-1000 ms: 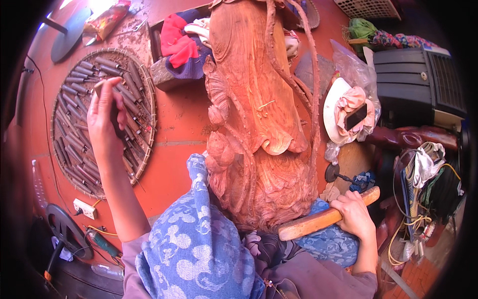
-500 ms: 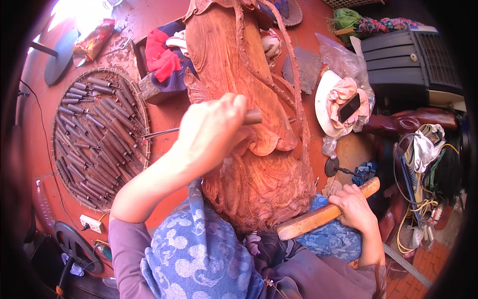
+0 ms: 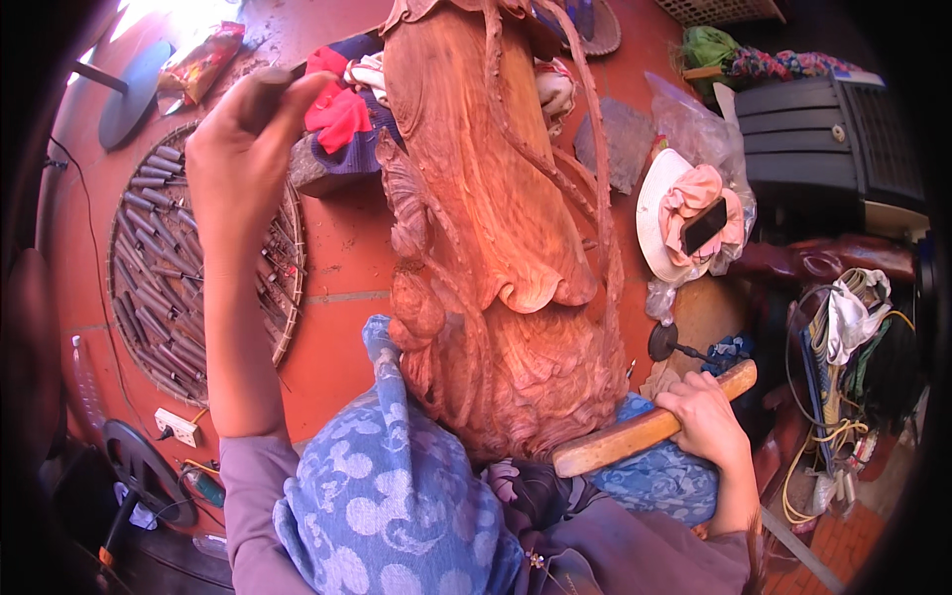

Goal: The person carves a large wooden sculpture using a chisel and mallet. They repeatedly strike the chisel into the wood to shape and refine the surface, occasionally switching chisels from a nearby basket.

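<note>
My left hand (image 3: pixel 238 164) is raised at the upper left, closed around a chisel (image 3: pixel 263 91). The rounded end of its brown handle shows; most of the blade is hidden. Below and behind that forearm lies a round woven tray (image 3: pixel 296 213) full of carving chisels (image 3: pixel 154 288) with dark handles. A large carved wooden sculpture (image 3: pixel 486 178) with folds and twisting stems leans from my lap toward the far side. On the right, my right hand (image 3: pixel 699 415) grips a wooden mallet (image 3: pixel 625 434), a long pale bar resting across my thigh at the foot of the carving.
Beyond the tray are red and navy cloths (image 3: pixel 342 124) on a block. At right, a white hat (image 3: pixel 654 213) bears a pink cloth and a phone (image 3: pixel 704 228), near a grey plastic unit (image 3: pixel 793 129). A power strip (image 3: pixel 177 426) with cords lies at lower left.
My left hand has swung from over the sculpture to the upper left, carrying the chisel and uncovering carved detail on the sculpture's left side. My right hand and the mallet stay put.
</note>
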{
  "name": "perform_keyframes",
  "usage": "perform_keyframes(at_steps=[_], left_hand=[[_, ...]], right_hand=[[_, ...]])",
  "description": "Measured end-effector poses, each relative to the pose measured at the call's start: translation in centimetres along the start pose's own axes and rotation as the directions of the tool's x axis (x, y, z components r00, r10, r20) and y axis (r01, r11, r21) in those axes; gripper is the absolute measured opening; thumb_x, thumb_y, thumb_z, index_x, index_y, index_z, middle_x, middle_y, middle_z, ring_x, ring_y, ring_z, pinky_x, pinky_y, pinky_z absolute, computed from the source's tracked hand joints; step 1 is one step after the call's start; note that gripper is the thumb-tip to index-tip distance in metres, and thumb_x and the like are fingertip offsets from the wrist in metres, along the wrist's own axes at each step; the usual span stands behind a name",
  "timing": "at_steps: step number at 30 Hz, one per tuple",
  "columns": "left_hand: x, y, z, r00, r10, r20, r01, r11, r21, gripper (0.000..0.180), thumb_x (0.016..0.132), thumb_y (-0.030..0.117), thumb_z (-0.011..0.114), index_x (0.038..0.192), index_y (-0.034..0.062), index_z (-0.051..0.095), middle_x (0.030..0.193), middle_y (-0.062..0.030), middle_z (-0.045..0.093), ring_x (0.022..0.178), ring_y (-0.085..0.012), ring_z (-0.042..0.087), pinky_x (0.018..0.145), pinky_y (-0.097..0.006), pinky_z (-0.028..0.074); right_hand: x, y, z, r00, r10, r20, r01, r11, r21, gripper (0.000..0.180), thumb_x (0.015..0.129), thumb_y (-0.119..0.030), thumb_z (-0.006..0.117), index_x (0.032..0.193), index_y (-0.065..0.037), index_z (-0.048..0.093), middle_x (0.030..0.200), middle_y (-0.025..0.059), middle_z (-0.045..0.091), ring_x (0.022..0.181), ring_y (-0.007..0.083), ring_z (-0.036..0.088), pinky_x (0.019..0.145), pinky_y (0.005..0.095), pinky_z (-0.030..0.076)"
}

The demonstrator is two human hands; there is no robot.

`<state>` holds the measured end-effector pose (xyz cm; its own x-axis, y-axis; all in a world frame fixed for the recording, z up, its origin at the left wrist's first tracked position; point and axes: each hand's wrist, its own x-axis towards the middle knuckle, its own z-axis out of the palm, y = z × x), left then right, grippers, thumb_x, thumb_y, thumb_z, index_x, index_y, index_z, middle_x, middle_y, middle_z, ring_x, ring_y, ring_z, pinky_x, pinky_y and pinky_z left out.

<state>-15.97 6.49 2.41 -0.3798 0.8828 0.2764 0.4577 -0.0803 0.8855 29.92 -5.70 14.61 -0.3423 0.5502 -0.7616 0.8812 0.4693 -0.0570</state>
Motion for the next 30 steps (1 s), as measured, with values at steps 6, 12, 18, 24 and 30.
perform_keyframes(at_steps=[6,12,18,24,30], left_hand=[[-0.8,-4.7,-2.7,0.951,-0.299,0.072,0.307,0.907,-0.29,0.032,0.106,0.03,0.056,0.124,0.0047,0.061,0.078,0.0025,0.053,0.067,-0.0055,0.048,0.061,-0.022,0.041],[-1.6,-2.6,-2.1,0.952,-0.305,0.034,0.267,0.772,-0.577,0.048,0.109,0.036,0.047,0.144,0.0029,0.046,0.082,-0.001,0.056,0.056,-0.0054,0.049,0.048,-0.019,0.037],[-1.7,-1.5,-2.8,0.974,-0.199,0.104,0.209,0.633,-0.745,0.051,0.11,0.041,0.04,0.139,0.0001,0.05,0.075,0.0008,0.052,0.051,-0.0028,0.039,0.046,-0.019,0.029],[-2.8,-2.9,-3.9,0.96,-0.268,0.083,0.225,0.563,-0.795,0.048,0.11,0.038,0.042,0.135,-0.0012,0.053,0.076,0.0007,0.051,0.057,-0.0047,0.041,0.05,-0.02,0.031],[-3.5,-4.4,-5.1,0.959,-0.281,0.037,0.176,0.487,-0.856,0.041,0.11,0.034,0.042,0.131,0.0,0.052,0.082,-0.0014,0.051,0.063,-0.0076,0.043,0.057,-0.023,0.034]], right_hand=[[0.4,0.1,0.2,1.0,-0.023,-0.018,0.022,0.999,-0.037,0.036,0.062,-0.003,0.073,0.096,-0.012,0.066,0.092,0.0066,0.063,0.096,0.03,0.058,0.086,0.0419,0.043],[0.7,0.5,0.5,1.0,-0.012,0.009,0.013,0.999,-0.038,0.042,0.06,-0.004,0.075,0.101,-0.012,0.067,0.094,0.0069,0.064,0.099,0.0303,0.059,0.087,0.042,0.043],[0.8,0.5,0.6,0.999,0.024,0.046,-0.022,0.999,-0.047,0.045,0.061,-0.005,0.076,0.104,-0.013,0.068,0.097,0.0068,0.066,0.1,0.0301,0.059,0.089,0.0421,0.043],[0.6,0.8,1.5,1.0,0.024,0.006,-0.024,1.0,-0.013,0.037,0.062,-0.007,0.075,0.097,-0.014,0.067,0.091,0.005,0.063,0.096,0.0297,0.058,0.09,0.0433,0.043],[0.7,0.2,1.0,0.999,0.037,0.034,-0.036,0.999,-0.019,0.037,0.062,-0.008,0.076,0.098,-0.014,0.067,0.091,0.0056,0.063,0.098,0.03,0.058,0.092,0.0434,0.043]])
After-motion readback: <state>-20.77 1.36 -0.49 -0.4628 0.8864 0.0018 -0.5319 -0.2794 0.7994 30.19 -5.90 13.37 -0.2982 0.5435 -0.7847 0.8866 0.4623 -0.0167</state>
